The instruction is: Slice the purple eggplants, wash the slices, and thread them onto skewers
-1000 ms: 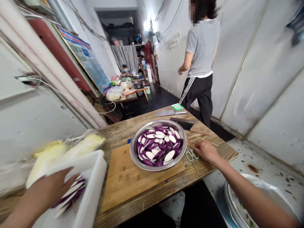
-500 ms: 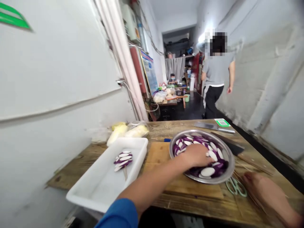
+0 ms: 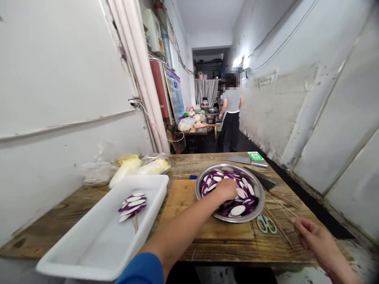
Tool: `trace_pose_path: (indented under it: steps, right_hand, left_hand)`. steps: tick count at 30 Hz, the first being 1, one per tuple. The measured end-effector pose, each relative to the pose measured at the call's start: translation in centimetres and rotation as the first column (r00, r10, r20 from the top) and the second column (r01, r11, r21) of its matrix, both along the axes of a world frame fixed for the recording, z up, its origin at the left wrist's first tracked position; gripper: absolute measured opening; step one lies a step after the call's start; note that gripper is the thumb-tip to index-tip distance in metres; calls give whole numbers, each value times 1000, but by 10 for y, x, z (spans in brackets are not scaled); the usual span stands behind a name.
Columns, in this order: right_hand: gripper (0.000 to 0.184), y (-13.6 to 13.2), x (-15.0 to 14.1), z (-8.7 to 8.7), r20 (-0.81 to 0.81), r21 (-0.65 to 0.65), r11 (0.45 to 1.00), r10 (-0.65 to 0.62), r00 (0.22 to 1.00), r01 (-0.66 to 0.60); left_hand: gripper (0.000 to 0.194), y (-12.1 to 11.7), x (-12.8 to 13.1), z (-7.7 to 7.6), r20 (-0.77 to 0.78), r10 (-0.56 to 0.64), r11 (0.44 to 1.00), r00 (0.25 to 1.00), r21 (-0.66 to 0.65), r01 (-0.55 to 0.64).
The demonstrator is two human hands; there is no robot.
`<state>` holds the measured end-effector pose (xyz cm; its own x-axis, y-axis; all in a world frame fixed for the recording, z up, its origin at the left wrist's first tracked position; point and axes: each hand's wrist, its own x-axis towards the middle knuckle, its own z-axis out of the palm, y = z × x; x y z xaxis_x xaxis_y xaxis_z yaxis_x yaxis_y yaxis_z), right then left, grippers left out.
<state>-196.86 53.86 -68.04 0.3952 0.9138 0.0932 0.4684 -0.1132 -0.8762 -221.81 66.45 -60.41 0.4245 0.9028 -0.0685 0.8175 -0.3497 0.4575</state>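
Observation:
My left hand (image 3: 227,189) is down in a steel bowl (image 3: 259,205) of purple-skinned, white-fleshed eggplant slices (image 3: 237,210). Its fingers are curled, and the tips are hidden among the slices. On the right, my right hand (image 3: 314,236) pinches a thin wooden skewer (image 3: 286,208) that points toward the bowl. More skewers (image 3: 280,227) lie on the table between that hand and the bowl, close to green-handled scissors (image 3: 266,224). Skewered eggplant slices (image 3: 132,206) rest in a white plastic tray (image 3: 74,256) at the left.
The bowl sits partly over a wooden cutting board (image 3: 180,201). Behind and right of it lie a knife (image 3: 241,159) and a dark-bladed cleaver (image 3: 260,177). Bagged pale vegetables (image 3: 126,169) lie beyond the tray. A person in grey (image 3: 232,102) stands down the corridor; another sits farther back.
My right hand has come up from the skewers on the table, now with a skewer in its fingers. My left hand stays in the bowl. The person in grey is farther off; the view has shifted.

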Motion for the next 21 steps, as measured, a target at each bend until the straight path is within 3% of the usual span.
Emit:
trace_pose_path:
  steps: [2, 4, 8, 11, 13, 16, 21]
  right_hand:
    - [34, -16, -14, 9, -321, -20, 997, 64, 945, -74]
    - [36, -32, -29, 17, -549, 8, 991, 114, 828, -132]
    - [32, -59, -63, 31, -706, 39, 956, 232, 670, -290]
    - [21, -68, -87, 35, -734, 84, 908, 335, 590, -410]
    - [16, -70, -99, 33, -726, 110, 898, 365, 582, -426]
    - [16, -69, -114, 29, -700, 109, 907, 361, 617, -407]
    - [17, -66, -127, 28, -684, 109, 916, 351, 639, -386]
  left_hand:
    - [17, 1, -5, 0, 16, -17, 1000, 1000, 14, 17]
    - [18, 2, -13, -1, 62, -23, 1000, 998, 16, 22]
    - [25, 3, -32, -3, 336, 26, 999, 941, 12, -32]
    - [32, 4, -44, -5, 607, 201, 977, 769, -175, -118]
    - [33, 3, -48, -8, 693, 394, 907, 604, -400, -133]
    - [28, 0, -49, -10, 702, 597, 778, 388, -624, -70]
    - [13, -1, -47, -7, 665, 724, 659, 185, -745, 102]
